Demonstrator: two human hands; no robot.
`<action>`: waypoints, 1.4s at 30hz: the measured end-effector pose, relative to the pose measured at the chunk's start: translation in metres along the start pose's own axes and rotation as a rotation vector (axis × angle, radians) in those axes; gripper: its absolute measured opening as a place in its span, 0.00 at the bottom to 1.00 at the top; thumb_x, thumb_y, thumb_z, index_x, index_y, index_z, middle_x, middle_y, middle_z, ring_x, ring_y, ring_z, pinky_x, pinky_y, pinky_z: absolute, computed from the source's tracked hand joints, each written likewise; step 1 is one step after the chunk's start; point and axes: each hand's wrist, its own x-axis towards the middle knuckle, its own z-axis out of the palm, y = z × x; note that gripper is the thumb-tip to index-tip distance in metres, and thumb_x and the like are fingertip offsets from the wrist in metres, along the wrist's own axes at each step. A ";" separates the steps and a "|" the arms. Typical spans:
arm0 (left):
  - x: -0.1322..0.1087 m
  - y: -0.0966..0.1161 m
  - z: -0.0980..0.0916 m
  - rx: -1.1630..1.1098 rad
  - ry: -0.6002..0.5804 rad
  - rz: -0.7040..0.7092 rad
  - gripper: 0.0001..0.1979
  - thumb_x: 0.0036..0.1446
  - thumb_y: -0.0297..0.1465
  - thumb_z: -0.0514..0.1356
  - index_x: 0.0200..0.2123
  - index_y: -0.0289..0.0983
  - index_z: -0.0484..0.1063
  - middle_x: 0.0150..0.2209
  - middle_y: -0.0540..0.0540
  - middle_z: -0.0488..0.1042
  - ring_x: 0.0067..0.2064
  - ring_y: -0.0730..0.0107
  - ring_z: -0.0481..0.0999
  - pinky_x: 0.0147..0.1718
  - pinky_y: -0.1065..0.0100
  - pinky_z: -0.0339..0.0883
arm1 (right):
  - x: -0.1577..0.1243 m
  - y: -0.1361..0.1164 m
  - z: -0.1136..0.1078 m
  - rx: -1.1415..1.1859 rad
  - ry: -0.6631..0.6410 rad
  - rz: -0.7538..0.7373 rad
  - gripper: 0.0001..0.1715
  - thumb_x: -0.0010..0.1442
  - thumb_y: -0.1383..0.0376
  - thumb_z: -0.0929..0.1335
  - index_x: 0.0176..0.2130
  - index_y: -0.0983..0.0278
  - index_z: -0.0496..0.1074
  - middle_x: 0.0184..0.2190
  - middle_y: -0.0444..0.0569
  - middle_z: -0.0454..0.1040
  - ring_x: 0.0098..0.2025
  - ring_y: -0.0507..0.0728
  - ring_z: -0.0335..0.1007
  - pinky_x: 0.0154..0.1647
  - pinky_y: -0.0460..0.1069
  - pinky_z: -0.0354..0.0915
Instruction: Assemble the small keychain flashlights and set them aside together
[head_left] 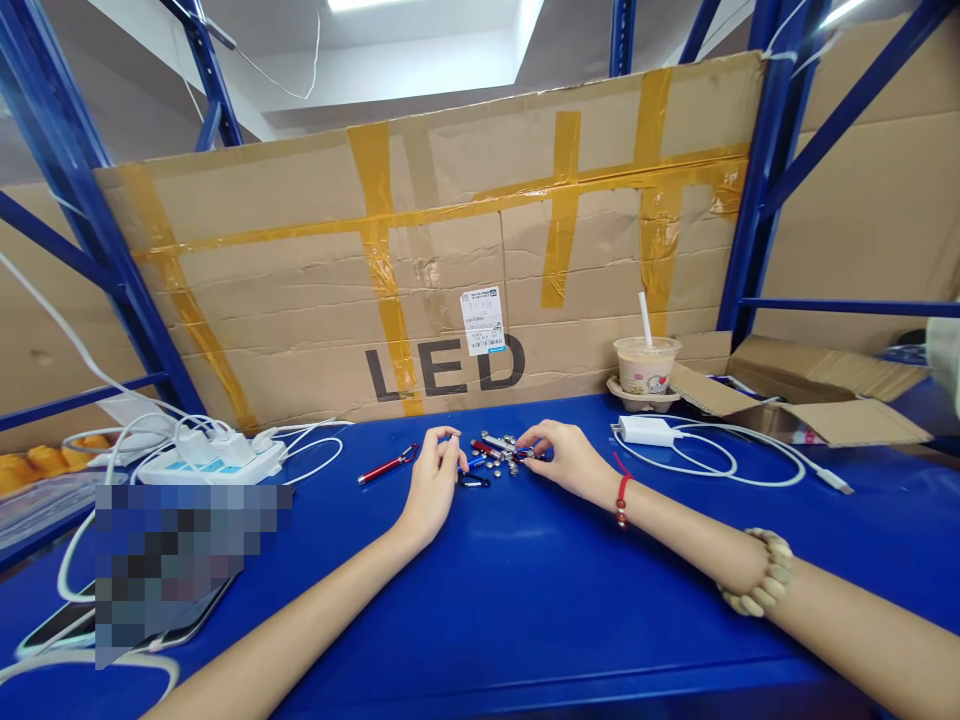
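Observation:
My left hand [433, 482] rests on the blue table with its fingers curled together; what they hold, if anything, is hidden. Close against its fingertips are a small blue tube [475, 464] and a black carabiner clip [475, 482]. To its left lies a slim red metal tube [384, 467] with a carabiner at its far end. My right hand [567, 458] reaches into a small pile of silvery round pieces [498, 472] and short metal tubes [496, 442]. Thumb and fingers are pinched at the pile's right side, on something too small to name.
A lidded drink cup [646, 368] with a straw stands at the back right, beside an opened cardboard box [817, 395]. A white charger [646, 431] with its cable lies on the right. A power strip [214, 462] is at left, and taped cardboard [300, 300] stands behind the table.

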 end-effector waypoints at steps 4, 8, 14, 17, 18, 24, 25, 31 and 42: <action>0.000 0.001 -0.001 -0.025 -0.006 -0.008 0.14 0.59 0.41 0.46 0.41 0.37 0.57 0.23 0.53 0.64 0.24 0.76 0.58 0.24 0.74 0.52 | 0.003 0.000 -0.003 0.146 0.046 0.083 0.10 0.52 0.70 0.66 0.37 0.67 0.72 0.34 0.48 0.75 0.33 0.51 0.71 0.32 0.44 0.66; -0.001 0.000 -0.001 -0.023 -0.023 -0.014 0.14 0.59 0.41 0.46 0.41 0.37 0.58 0.23 0.53 0.64 0.24 0.76 0.58 0.24 0.74 0.52 | 0.004 0.005 -0.002 0.117 0.022 0.125 0.12 0.48 0.65 0.69 0.36 0.65 0.73 0.32 0.47 0.75 0.30 0.52 0.71 0.30 0.46 0.66; -0.006 0.005 0.000 0.046 -0.081 0.059 0.12 0.60 0.38 0.45 0.40 0.37 0.58 0.23 0.52 0.64 0.26 0.75 0.61 0.30 0.72 0.55 | 0.005 0.007 0.000 0.154 -0.042 0.145 0.14 0.45 0.65 0.71 0.35 0.67 0.73 0.30 0.48 0.75 0.30 0.52 0.71 0.32 0.45 0.68; -0.009 0.008 0.002 0.091 -0.130 0.098 0.12 0.60 0.38 0.45 0.41 0.37 0.58 0.23 0.52 0.64 0.26 0.75 0.61 0.29 0.72 0.55 | 0.004 0.003 -0.001 0.253 -0.032 0.168 0.14 0.45 0.69 0.71 0.35 0.69 0.72 0.31 0.49 0.75 0.28 0.50 0.71 0.25 0.43 0.67; -0.009 0.009 0.002 0.104 -0.143 0.113 0.11 0.60 0.38 0.44 0.41 0.37 0.58 0.23 0.52 0.63 0.26 0.75 0.62 0.29 0.72 0.56 | 0.003 0.001 -0.001 0.277 -0.032 0.175 0.14 0.45 0.69 0.71 0.35 0.69 0.72 0.31 0.49 0.75 0.26 0.50 0.70 0.22 0.42 0.66; -0.010 0.009 -0.001 0.262 -0.198 0.194 0.10 0.61 0.36 0.44 0.42 0.39 0.58 0.26 0.52 0.67 0.29 0.73 0.67 0.33 0.71 0.59 | -0.003 -0.009 0.002 0.386 -0.100 0.188 0.13 0.48 0.67 0.69 0.37 0.69 0.72 0.29 0.51 0.75 0.29 0.52 0.71 0.19 0.41 0.65; -0.010 0.009 -0.003 0.302 -0.220 0.207 0.10 0.60 0.36 0.44 0.42 0.40 0.58 0.28 0.51 0.68 0.30 0.72 0.68 0.33 0.71 0.59 | -0.003 -0.010 0.002 0.390 -0.109 0.177 0.14 0.50 0.65 0.68 0.38 0.69 0.72 0.28 0.51 0.75 0.29 0.53 0.72 0.19 0.41 0.65; -0.013 0.017 -0.008 0.517 -0.343 0.354 0.11 0.61 0.34 0.44 0.44 0.42 0.60 0.41 0.49 0.71 0.36 0.70 0.72 0.35 0.70 0.60 | -0.003 -0.011 0.004 0.400 -0.124 0.157 0.16 0.54 0.59 0.63 0.36 0.68 0.71 0.29 0.50 0.73 0.24 0.50 0.68 0.15 0.41 0.58; -0.009 0.015 -0.010 0.529 -0.324 0.282 0.09 0.60 0.35 0.48 0.43 0.41 0.58 0.41 0.49 0.71 0.42 0.67 0.72 0.39 0.69 0.61 | -0.001 -0.008 0.007 0.241 -0.095 0.066 0.26 0.56 0.50 0.58 0.23 0.67 0.68 0.15 0.41 0.59 0.17 0.47 0.50 0.17 0.43 0.48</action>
